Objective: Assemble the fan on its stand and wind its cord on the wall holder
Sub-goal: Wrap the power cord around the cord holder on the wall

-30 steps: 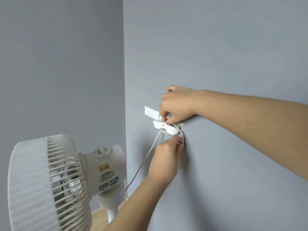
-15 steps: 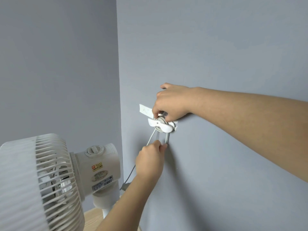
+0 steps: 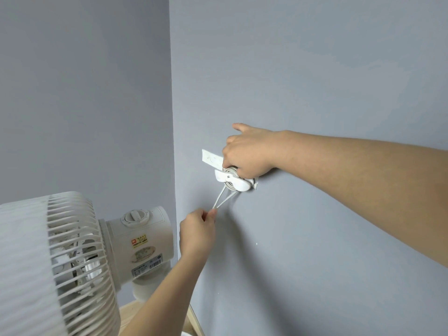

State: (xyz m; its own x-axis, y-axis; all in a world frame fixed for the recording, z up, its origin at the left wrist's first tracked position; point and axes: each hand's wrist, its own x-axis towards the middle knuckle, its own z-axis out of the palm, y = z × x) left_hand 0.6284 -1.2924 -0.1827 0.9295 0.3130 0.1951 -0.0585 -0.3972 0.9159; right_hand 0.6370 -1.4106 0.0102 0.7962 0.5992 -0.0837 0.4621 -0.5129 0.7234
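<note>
The cord (image 3: 221,199) looks thin, light and limp, so the left hand (image 3: 197,232) pinches its doubled strands just below the holder (image 3: 238,185), which the right hand (image 3: 247,154) grips from above

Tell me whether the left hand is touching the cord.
Touching. The head view shows the left hand pinching the cord between thumb and fingertip below the wall holder.

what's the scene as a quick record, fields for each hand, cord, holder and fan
left hand: pinches the cord's two strands below the wall holder
right hand: grips the wall holder, fingers curled over the coil
cord: coiled on the holder, two strands slanting down-left to the left hand
fan: white, lower left, knob on its motor housing
white strip: stuck on the grey wall, left of the right hand
</note>
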